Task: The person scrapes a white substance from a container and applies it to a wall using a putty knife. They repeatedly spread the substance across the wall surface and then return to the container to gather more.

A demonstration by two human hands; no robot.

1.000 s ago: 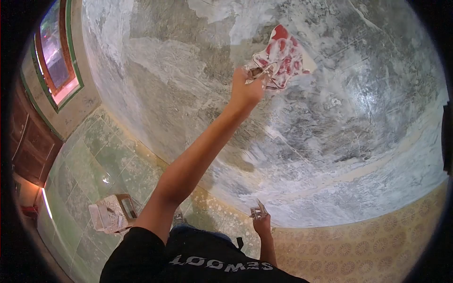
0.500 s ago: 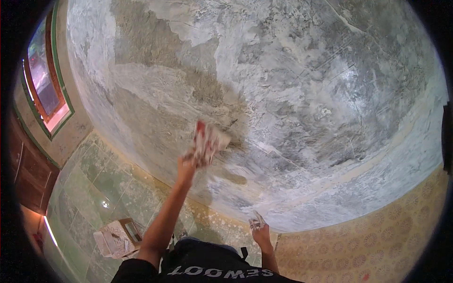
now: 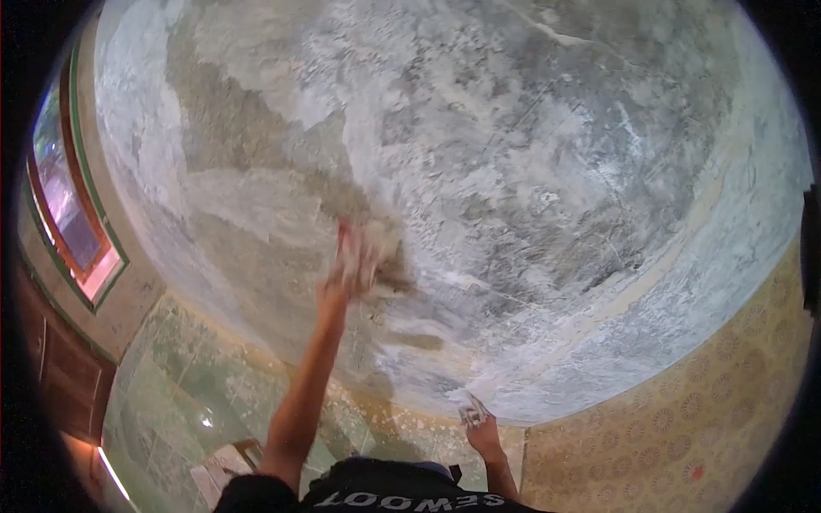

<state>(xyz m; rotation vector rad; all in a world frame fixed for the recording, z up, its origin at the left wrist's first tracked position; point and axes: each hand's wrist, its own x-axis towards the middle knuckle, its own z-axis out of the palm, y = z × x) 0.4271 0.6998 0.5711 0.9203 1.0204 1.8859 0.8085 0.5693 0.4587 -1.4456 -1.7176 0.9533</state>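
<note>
Blurred by motion, my left hand (image 3: 342, 278) is closed around a flat tool (image 3: 380, 244) with a red part at its upper end, held against or very near the rough grey wall (image 3: 513, 197). White paste coats its fingers. Lower down, my right hand (image 3: 476, 414) is beside the bottom of the wall, with whitish, smeared fingers apart and no object visible in it. Pale smears and darker, bare-looking patches cover the wall surface.
A box (image 3: 224, 466) spattered with white stands on the green tiled floor (image 3: 171, 385) at lower left. A window (image 3: 77, 205) and a brown wooden door (image 3: 68, 368) are on the left. Patterned tan flooring (image 3: 667, 427) lies at lower right.
The view has shifted, so the wall appears further left and the box lower. My left hand, still gripping the tool, appears slightly further left. My right hand appears slightly lower and further right.
</note>
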